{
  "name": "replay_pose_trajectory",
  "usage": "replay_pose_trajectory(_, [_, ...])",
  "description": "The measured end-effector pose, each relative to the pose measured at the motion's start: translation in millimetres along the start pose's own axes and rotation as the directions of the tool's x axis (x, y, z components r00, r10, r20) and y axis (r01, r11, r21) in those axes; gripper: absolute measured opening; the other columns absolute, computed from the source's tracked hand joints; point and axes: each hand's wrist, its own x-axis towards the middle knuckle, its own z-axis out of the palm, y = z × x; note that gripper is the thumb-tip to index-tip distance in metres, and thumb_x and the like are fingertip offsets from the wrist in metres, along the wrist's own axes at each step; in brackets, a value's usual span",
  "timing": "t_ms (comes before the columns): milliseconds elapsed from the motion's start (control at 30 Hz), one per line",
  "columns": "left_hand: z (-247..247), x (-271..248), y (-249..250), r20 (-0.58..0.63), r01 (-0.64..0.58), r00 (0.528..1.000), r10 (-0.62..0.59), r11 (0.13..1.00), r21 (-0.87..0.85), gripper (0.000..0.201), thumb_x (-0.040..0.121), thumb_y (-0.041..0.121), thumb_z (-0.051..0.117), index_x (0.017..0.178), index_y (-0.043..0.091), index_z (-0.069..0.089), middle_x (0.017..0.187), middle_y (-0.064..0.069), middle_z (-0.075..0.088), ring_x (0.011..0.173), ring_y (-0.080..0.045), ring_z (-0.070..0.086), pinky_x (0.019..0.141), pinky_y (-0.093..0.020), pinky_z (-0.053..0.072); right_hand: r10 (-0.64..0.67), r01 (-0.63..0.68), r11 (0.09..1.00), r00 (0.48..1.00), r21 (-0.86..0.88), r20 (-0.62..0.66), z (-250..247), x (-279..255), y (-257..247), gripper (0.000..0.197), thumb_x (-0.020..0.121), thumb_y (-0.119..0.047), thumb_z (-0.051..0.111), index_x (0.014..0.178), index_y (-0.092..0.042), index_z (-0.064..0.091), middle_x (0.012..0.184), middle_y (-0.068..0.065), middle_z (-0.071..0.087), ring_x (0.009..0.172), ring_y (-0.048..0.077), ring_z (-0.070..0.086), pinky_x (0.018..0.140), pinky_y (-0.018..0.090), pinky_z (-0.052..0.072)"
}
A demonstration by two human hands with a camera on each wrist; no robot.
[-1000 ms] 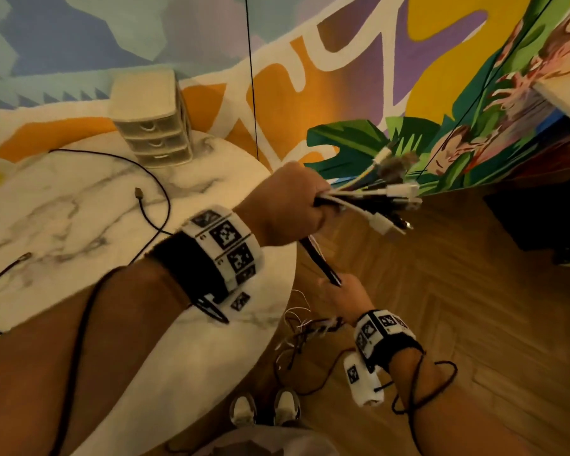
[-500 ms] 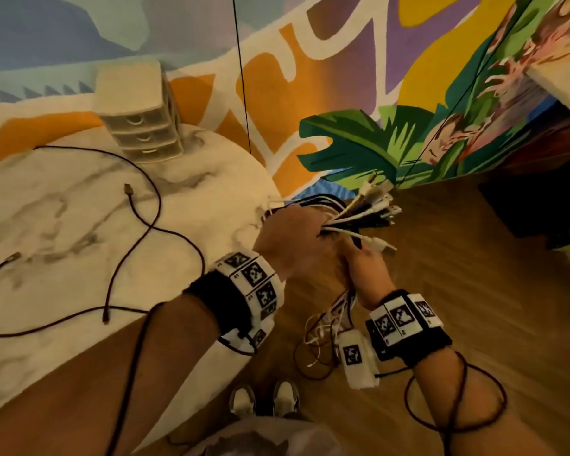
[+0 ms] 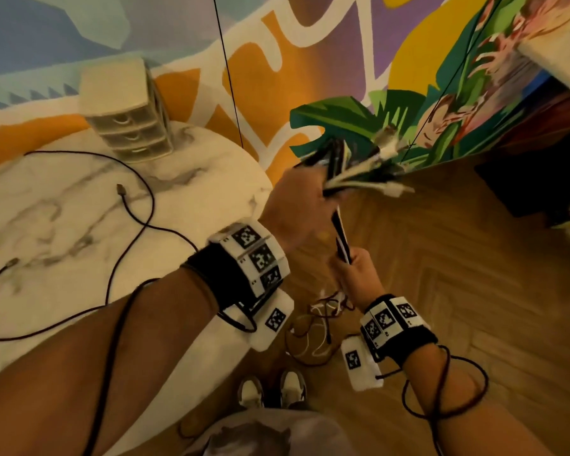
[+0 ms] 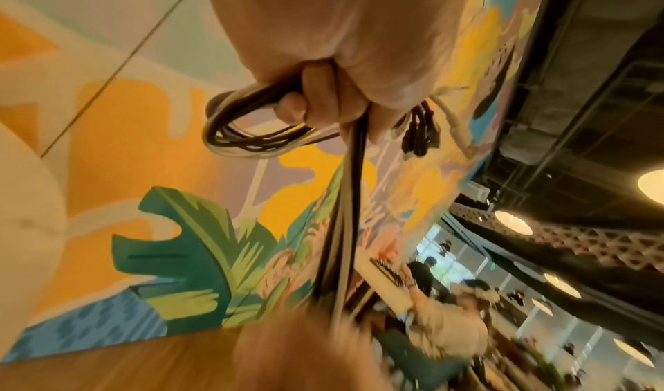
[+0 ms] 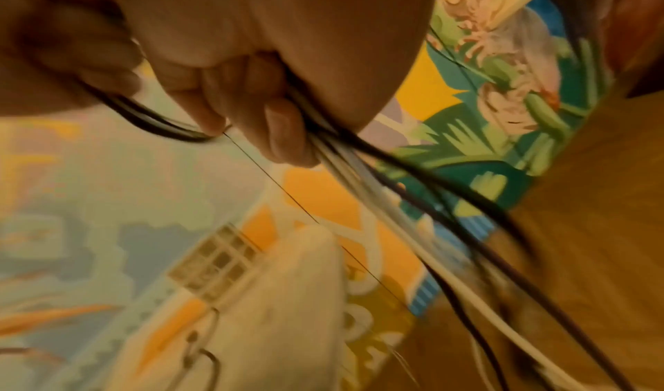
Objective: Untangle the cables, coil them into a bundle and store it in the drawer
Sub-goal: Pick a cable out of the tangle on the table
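My left hand (image 3: 298, 205) grips a bundle of black and white cables (image 3: 359, 172) past the table's right edge, plug ends fanning out to the right. The left wrist view shows its fingers (image 4: 309, 104) curled round coiled loops (image 4: 244, 133) with strands hanging down. Below it, my right hand (image 3: 354, 274) grips the same strands (image 3: 341, 238), stretched between both hands; the right wrist view shows its fingers (image 5: 276, 124) wrapped round them (image 5: 363, 175). The loose ends (image 3: 320, 320) trail onto the floor. A small beige drawer unit (image 3: 125, 113) stands at the table's far edge, drawers closed.
A round marble table (image 3: 63, 225) carries a long dark cable (image 3: 139, 205) with free plug ends. A thin black cord (image 3: 227, 74) hangs down the painted wall. The wooden floor (image 3: 458, 274) lies to the right, my shoes (image 3: 270, 390) below.
My right hand slid down along the strands, away from the left hand, pulling them taut. The left hand rose slightly with the bundle.
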Motion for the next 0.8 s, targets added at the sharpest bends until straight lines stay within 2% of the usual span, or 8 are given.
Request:
replay_pose_trajectory(67, [-15, 8, -1, -0.091, -0.027, 0.996, 0.023, 0.999, -0.039, 0.031, 0.091, 0.029, 0.059, 0.110, 0.006, 0.066, 0.094, -0.009, 0.069, 0.072, -0.014, 0.057, 0.057, -0.008, 0.035, 0.134, -0.136, 0.987, 0.990, -0.085, -0.033, -4, -1, 31, 0.048, 0.089, -0.009, 0.056, 0.049, -0.020, 0.032, 0.038, -0.012, 0.030, 0.034, 0.007, 0.024, 0.042, 0.022, 0.023])
replay_pose_trajectory(233, [-39, 17, 8, -0.194, -0.101, 0.976, 0.102, 0.995, 0.013, 0.029, 0.091, 0.025, 0.058, 0.111, 0.006, 0.066, 0.085, 0.002, 0.061, 0.075, -0.006, 0.053, 0.061, 0.000, 0.030, 0.394, -0.405, 0.899, 0.914, -0.166, -0.094, -16, 7, 89, 0.036, 0.092, -0.028, 0.058, 0.059, -0.018, 0.045, 0.045, 0.000, 0.045, 0.037, 0.012, 0.046, 0.046, 0.022, 0.038])
replay_pose_trajectory(300, [-51, 24, 9, -0.260, -0.076, 0.963, 0.075, 0.997, 0.006, 0.026, 0.091, 0.026, 0.058, 0.101, 0.005, 0.069, 0.076, 0.006, 0.054, 0.067, -0.003, 0.048, 0.054, 0.000, 0.029, 0.476, -0.484, 0.858, 0.875, -0.169, -0.090, -25, 2, 110, 0.035, 0.092, -0.032, 0.058, 0.061, -0.018, 0.049, 0.041, -0.002, 0.050, 0.037, 0.008, 0.053, 0.050, 0.021, 0.043])
replay_pose_trajectory(400, [-76, 36, 7, -0.326, -0.091, 0.941, 0.092, 0.996, 0.017, 0.028, 0.091, 0.031, 0.054, 0.088, 0.007, 0.069, 0.072, 0.002, 0.056, 0.061, -0.005, 0.046, 0.052, -0.004, 0.029, 0.585, -0.611, 0.753, 0.791, -0.244, -0.178, -36, -3, 131, 0.044, 0.091, -0.040, 0.059, 0.059, -0.012, 0.047, 0.045, 0.003, 0.052, 0.036, 0.014, 0.049, 0.040, 0.021, 0.039])
replay_pose_trajectory(533, [-84, 43, 4, -0.340, -0.067, 0.938, 0.070, 0.998, 0.021, 0.030, 0.091, 0.035, 0.053, 0.089, 0.010, 0.068, 0.067, 0.008, 0.054, 0.057, -0.006, 0.045, 0.053, -0.005, 0.030, 0.630, -0.656, 0.737, 0.754, -0.163, -0.184, -36, 10, 130, 0.047, 0.087, -0.048, 0.060, 0.070, -0.005, 0.049, 0.050, 0.008, 0.057, 0.048, 0.024, 0.060, 0.045, 0.028, 0.050])
replay_pose_trajectory(600, [-83, 41, 3, -0.353, -0.087, 0.932, 0.084, 0.996, 0.007, 0.030, 0.091, 0.035, 0.053, 0.090, 0.010, 0.069, 0.075, 0.001, 0.061, 0.063, -0.007, 0.052, 0.056, -0.004, 0.032, 0.638, -0.663, 0.729, 0.748, -0.169, -0.183, -32, 17, 129, 0.051, 0.086, -0.051, 0.059, 0.062, -0.008, 0.047, 0.048, 0.005, 0.050, 0.045, 0.023, 0.052, 0.045, 0.029, 0.046])
replay_pose_trajectory(667, [-84, 40, 3, -0.358, -0.109, 0.928, 0.100, 0.994, -0.004, 0.030, 0.092, 0.034, 0.053, 0.091, 0.008, 0.069, 0.078, -0.002, 0.062, 0.066, -0.008, 0.054, 0.058, -0.004, 0.033, 0.629, -0.657, 0.710, 0.754, -0.254, -0.190, -29, 20, 131, 0.055, 0.085, -0.059, 0.055, 0.058, -0.012, 0.045, 0.051, 0.004, 0.045, 0.043, 0.020, 0.041, 0.046, 0.025, 0.035])
replay_pose_trajectory(800, [-77, 37, 0, -0.344, -0.123, 0.936, 0.074, 0.985, -0.122, 0.028, 0.091, 0.032, 0.054, 0.092, 0.007, 0.067, 0.080, -0.006, 0.067, 0.070, -0.012, 0.062, 0.066, -0.021, 0.049, 0.552, -0.596, 0.623, 0.794, -0.506, -0.256, -34, 17, 136, 0.056, 0.087, -0.062, 0.048, 0.080, -0.007, 0.057, 0.073, 0.010, 0.058, 0.061, 0.025, 0.054, 0.051, 0.029, 0.038])
